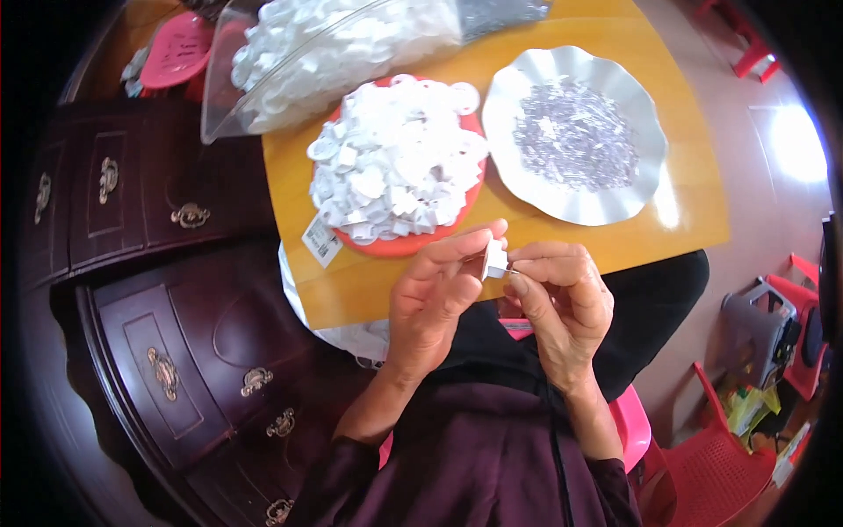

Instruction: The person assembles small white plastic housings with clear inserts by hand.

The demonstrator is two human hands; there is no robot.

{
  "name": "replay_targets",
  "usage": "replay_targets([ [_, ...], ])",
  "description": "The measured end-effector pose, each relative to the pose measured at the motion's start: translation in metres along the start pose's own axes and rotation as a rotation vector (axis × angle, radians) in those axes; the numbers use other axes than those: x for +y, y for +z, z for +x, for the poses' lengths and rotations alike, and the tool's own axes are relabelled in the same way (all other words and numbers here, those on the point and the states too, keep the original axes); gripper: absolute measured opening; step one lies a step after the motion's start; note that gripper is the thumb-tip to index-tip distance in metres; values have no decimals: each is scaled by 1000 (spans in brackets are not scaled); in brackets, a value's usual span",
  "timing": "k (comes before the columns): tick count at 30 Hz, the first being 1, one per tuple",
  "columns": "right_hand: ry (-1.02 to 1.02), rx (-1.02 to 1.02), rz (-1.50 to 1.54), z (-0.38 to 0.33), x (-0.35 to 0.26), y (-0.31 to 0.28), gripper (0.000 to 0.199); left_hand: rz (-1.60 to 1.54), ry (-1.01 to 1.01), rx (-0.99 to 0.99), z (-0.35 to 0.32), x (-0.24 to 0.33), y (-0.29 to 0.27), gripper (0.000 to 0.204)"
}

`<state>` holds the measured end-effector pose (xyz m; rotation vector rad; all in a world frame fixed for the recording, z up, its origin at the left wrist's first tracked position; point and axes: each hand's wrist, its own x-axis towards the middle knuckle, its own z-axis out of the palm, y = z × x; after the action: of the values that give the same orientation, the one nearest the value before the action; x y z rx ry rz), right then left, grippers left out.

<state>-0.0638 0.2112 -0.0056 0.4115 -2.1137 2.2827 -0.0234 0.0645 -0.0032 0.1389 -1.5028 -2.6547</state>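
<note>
Just past the table's near edge, my left hand (426,307) grips a small white plastic part (496,258) between thumb and fingers. My right hand (571,307) is closed in a pinch on a thin metal pin (513,271), its tip against the right side of that part. How far the pin reaches into the part cannot be seen. Beyond my left hand, similar white plastic parts (399,158) are heaped on a red plate (411,246). Many thin silvery pins (575,132) lie in a white scalloped dish (648,149) to the right.
A clear bag (338,53) of white parts lies at the back of the wooden table (676,189). A white label (321,241) lies by the red plate. Dark drawers (158,351) stand close on the left. A red chair (711,470) and grey stool (757,325) are right.
</note>
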Motion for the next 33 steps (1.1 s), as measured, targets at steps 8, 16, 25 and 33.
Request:
replay_targets([
  [8,214,122,173,1,-6,-18,11,-23,-180,-57,22,-7,2,42],
  [16,256,145,197,2,-2,-25,9,49,-214,-77,24,-12,6,40],
  [25,243,168,159,3,0,-29,8,86,-183,-108,29,-16,7,39],
  [33,270,161,146,2,2,-27,8,120,-153,-129,30,-14,5,40],
])
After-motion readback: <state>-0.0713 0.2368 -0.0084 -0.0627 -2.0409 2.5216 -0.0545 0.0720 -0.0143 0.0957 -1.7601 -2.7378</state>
